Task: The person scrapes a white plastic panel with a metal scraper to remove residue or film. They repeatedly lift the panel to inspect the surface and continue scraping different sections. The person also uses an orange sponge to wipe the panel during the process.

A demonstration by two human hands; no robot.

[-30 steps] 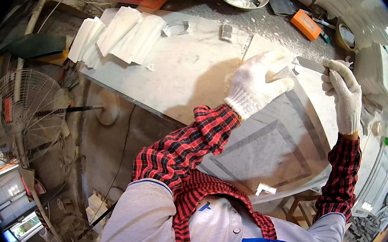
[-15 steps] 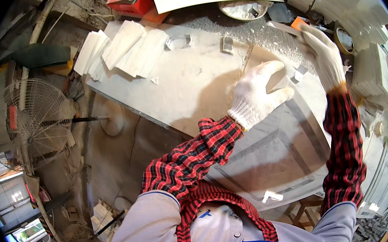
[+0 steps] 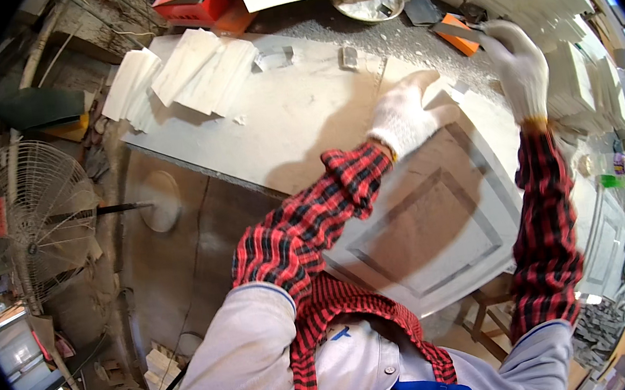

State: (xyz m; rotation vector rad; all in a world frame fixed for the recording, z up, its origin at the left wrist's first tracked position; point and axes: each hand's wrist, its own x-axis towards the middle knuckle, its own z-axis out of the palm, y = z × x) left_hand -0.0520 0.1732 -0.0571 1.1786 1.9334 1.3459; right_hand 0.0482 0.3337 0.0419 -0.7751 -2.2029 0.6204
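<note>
My left hand (image 3: 405, 116), in a white knit glove, rests over the top edge of a grey-and-white panel (image 3: 428, 228) with a darker grey rectangular frame pattern. Its thumb and fingers are apart, and I see nothing held between them. A small pale grey chip (image 3: 459, 88) lies just beyond these fingers. My right hand (image 3: 520, 71), gloved alike, is raised at the far right with its fingers closed on a thin flat grey blade-like tool (image 3: 456, 30). The tool's tip points left, across an orange block (image 3: 459, 38).
Thin marble-look tiles (image 3: 210, 72) are stacked at the table's far left, near a small clear block (image 3: 348, 57). A bowl of white material (image 3: 368, 9) and a red box (image 3: 194, 4) stand at the back. White tile stacks (image 3: 569, 77) line the right; a fan (image 3: 41, 218) stands left.
My view has shifted, so the surroundings sit farther left. My right hand, blurred earlier, now holds the flat tool steadier over the orange block. The left hand stays at the panel's edge.
</note>
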